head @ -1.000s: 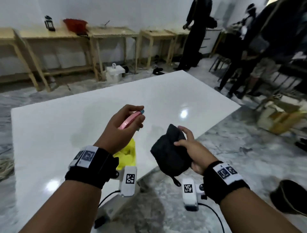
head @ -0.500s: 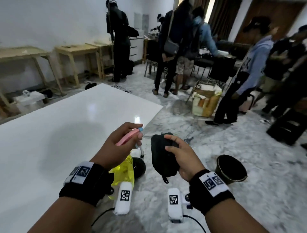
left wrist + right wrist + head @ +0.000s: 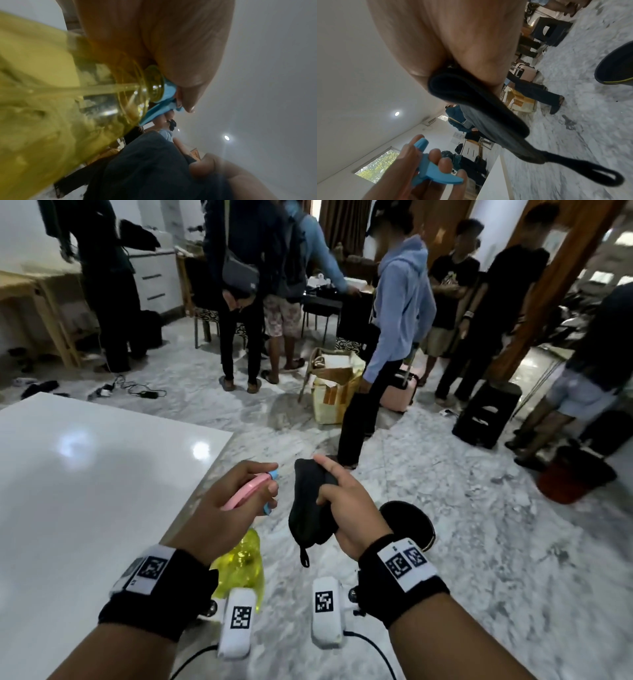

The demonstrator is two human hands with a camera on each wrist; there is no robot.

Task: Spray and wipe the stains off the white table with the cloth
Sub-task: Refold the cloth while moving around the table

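Note:
My left hand (image 3: 236, 494) grips a spray bottle (image 3: 245, 566) with a yellow see-through body, a pink head and a blue trigger (image 3: 435, 174); fingers curl around the trigger. In the left wrist view the yellow bottle (image 3: 51, 101) fills the frame. My right hand (image 3: 346, 501) holds a folded black cloth (image 3: 310, 508) with a hanging loop (image 3: 597, 174). Both hands are over the marble floor, just right of the glossy white table (image 3: 85, 491), whose corner lies at the left. No stains are visible on the table part in view.
Several people stand ahead on the marble floor (image 3: 479, 542), around bags, a pink suitcase (image 3: 399, 395) and a black stool (image 3: 486, 416). A black bowl (image 3: 407, 525) sits on the floor under my right hand. A red-and-black bucket (image 3: 568, 477) stands far right. Wooden tables line the left wall.
The view has swung right, away from the table toward the people. Both hands keep their grips and now hang over the floor beside the table's edge.

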